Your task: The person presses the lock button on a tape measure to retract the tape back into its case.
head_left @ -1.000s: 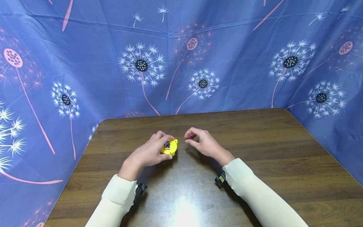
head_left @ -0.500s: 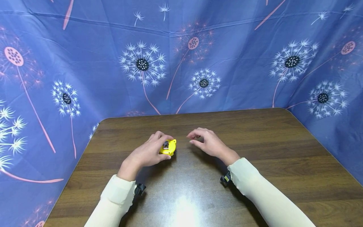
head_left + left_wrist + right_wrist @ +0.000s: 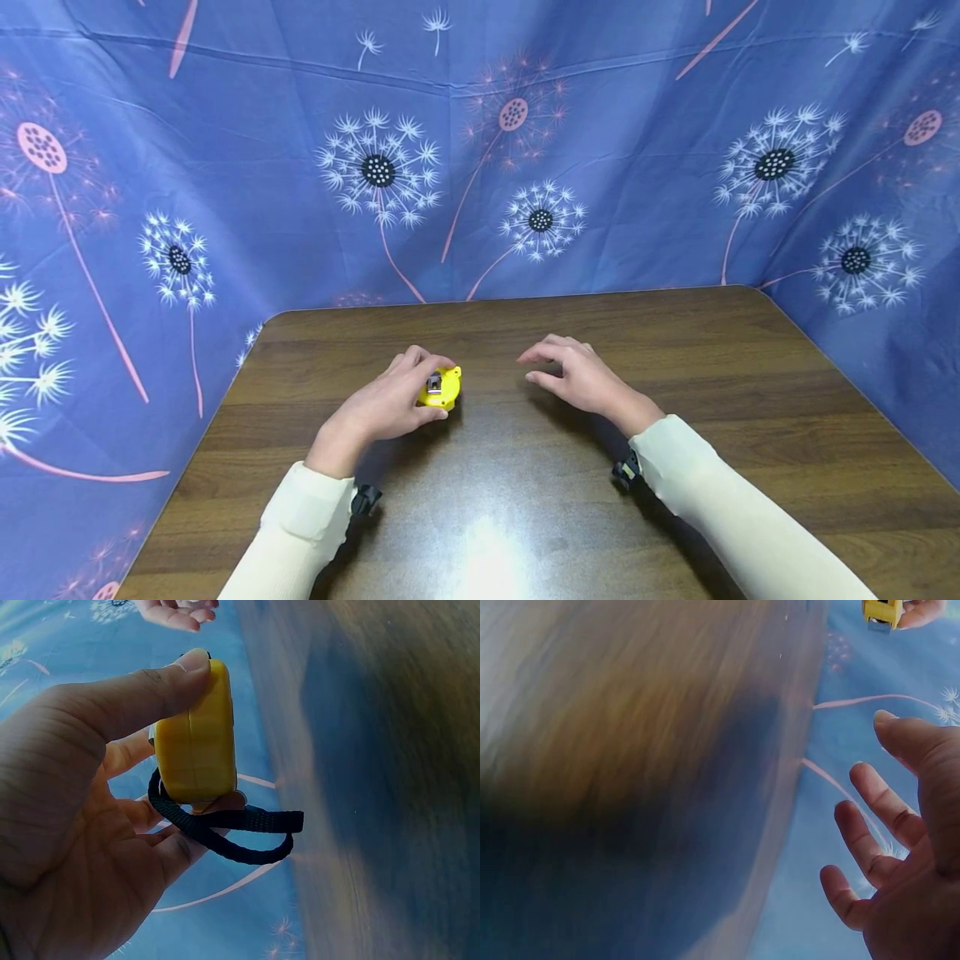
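Note:
My left hand grips a small yellow tape measure just left of the table's middle, thumb on one side and fingers on the other. A metal clip shows on its upper face in the head view. From the left wrist, the smooth yellow case is seen edge-on, and a black strap loops below it. To the right, apart from the tape measure, my right hand hovers over the wood with nothing in it. Its fingers are spread and loosely bent in the right wrist view.
The brown wooden table reaches back to a blue cloth printed with dandelions, which hangs behind and at both sides. A bright glare lies on the near part of the tabletop. Each wrist carries a small black camera.
My right hand has moved right, away from the tape measure, and its thumb and fingers have parted. The left hand, still holding the tape measure, has drifted slightly left.

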`<state>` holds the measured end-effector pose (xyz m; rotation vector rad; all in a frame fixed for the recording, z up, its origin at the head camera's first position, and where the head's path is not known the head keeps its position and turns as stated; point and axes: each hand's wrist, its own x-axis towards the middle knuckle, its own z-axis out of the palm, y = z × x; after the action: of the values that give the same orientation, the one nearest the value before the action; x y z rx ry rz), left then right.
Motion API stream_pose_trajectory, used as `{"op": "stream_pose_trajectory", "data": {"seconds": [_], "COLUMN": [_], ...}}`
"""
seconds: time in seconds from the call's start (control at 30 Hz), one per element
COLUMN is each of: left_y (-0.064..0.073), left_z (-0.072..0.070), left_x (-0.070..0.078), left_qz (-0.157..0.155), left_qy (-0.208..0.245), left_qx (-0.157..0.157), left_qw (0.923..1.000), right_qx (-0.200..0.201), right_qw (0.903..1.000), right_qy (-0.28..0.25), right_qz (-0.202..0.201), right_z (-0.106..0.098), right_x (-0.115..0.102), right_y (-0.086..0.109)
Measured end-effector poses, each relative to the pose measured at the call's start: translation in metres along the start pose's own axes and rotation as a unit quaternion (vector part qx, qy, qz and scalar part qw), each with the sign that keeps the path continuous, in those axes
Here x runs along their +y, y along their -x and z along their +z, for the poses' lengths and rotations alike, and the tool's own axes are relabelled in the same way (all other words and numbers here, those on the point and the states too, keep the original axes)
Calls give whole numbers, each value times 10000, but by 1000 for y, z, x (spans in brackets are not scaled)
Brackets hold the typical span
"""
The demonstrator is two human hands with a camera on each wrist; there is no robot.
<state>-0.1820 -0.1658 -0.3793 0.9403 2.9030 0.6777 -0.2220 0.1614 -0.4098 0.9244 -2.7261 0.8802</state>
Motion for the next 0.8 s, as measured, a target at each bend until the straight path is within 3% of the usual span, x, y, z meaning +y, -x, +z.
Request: {"op": "stream_pose_trajectory", "data": {"seconds": [0.37,0.8], "left_y": [2,9], "left_z": [-4,-1], "left_x": [-2,-15], "left_qz": [-93,-109], "left_qy": [-192,-94], "left_qx": [-161,29], "left_qw": [9996,9999], "right_qx": [-129,71], "right_qw": [9993,9977], "right_qy": [327,611], "right_qz": [143,274], "right_z": [-22,-48], "right_x": [20,40], "right_y": [19,48]}}
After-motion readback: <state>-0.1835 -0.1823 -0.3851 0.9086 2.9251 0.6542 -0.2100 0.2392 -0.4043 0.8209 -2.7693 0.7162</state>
